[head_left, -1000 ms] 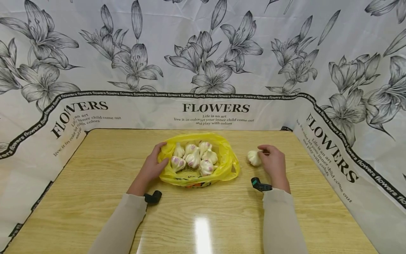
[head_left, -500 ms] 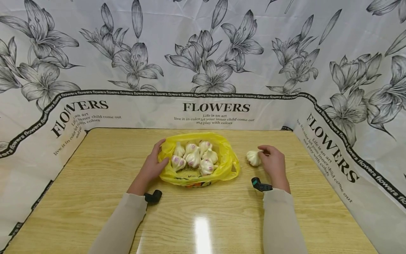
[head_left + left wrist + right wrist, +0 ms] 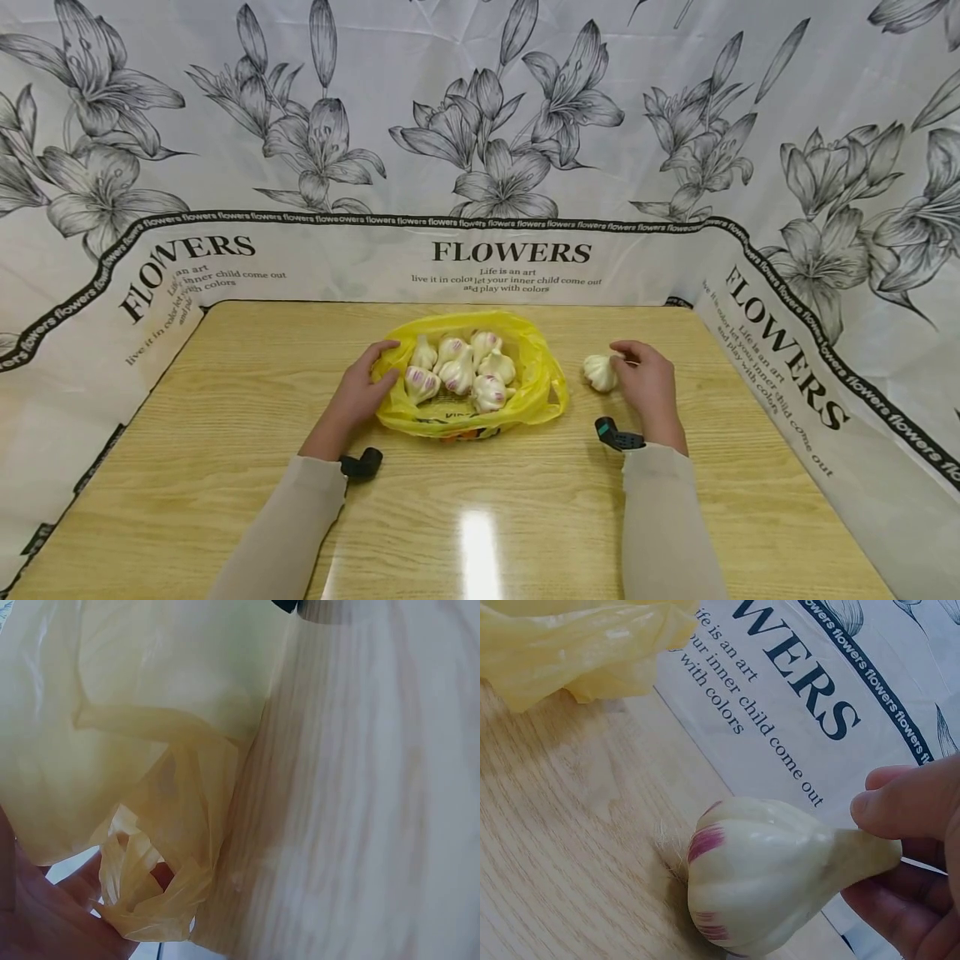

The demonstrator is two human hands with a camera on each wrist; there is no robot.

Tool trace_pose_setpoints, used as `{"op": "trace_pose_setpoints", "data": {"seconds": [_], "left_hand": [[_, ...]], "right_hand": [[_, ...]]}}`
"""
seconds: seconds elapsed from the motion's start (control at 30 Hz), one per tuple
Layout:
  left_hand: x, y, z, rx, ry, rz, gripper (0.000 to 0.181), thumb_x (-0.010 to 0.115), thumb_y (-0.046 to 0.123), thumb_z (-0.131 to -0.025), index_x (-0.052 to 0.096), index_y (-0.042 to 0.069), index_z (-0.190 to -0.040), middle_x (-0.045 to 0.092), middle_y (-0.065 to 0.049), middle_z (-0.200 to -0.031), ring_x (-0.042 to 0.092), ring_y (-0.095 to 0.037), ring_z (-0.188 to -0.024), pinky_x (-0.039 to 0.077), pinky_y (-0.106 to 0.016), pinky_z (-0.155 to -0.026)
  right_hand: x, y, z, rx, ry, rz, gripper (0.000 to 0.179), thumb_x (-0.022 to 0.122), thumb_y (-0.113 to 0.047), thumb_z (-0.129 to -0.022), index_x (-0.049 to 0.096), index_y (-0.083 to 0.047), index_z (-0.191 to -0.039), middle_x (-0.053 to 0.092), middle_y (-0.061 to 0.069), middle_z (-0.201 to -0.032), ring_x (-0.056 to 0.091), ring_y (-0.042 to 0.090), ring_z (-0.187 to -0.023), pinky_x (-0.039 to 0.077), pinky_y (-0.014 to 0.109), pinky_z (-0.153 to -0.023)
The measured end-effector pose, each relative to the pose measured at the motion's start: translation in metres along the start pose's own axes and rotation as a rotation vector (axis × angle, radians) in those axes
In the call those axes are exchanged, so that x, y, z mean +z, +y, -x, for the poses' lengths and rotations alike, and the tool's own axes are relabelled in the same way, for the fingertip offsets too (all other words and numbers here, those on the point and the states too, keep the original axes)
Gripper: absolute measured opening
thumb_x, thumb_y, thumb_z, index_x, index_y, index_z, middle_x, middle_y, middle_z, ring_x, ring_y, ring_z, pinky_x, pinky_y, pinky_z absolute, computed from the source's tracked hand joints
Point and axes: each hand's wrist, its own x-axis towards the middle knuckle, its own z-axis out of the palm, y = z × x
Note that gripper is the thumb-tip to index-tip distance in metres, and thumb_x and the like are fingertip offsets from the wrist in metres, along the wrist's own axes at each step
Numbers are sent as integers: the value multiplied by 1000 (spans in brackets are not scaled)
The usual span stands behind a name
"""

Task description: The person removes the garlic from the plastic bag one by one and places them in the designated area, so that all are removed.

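In the head view, my right hand (image 3: 648, 387) is at the right of the table beside a garlic bulb (image 3: 600, 372). The right wrist view shows thumb and fingers pinching the neck of this white, purple-streaked garlic bulb (image 3: 757, 874). My left hand (image 3: 354, 400) rests against the left side of a yellow plastic bag (image 3: 551, 392), thumb and fingers spread along its rim. Several garlic bulbs (image 3: 456, 371) sit inside the opened bag. Up close in the left wrist view, the bag's crumpled handle (image 3: 161, 922) lies by the left hand (image 3: 49, 919).
The wooden table (image 3: 420, 517) carries the bag near its middle. A white curtain (image 3: 517, 179) with flower drawings and lettering encloses the back and sides. Dark wrist cameras are worn on both forearms, the left camera (image 3: 363, 465) and the right camera (image 3: 617, 435).
The left hand's fingers have shifted slightly at the bag's rim. The right hand and its garlic bulb have stayed almost still.
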Motion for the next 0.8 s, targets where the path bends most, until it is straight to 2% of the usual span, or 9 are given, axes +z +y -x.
{"op": "trace_pose_setpoints", "data": {"seconds": [0.43,0.8], "left_hand": [[0,3,2,-6,0,-6,44,51,26,-100,42,25,-143,39,-12,-152,40,-35,-138,37,-54,-109],[0,1,1,2,1,-1,44,51,26,-100,42,25,-143,39,-12,-152,41,-34,-137,37,-54,-108]], "right_hand": [[-8,-9,4,-41,-50,21,37,56,-27,-98,60,-10,-130,54,20,-134,51,40,-123,45,53,-98],[-14,-34,7,-115,-47,66,39,58,-30,-96,60,-12,-130,52,19,-138,46,41,-128,42,58,-100]]}}
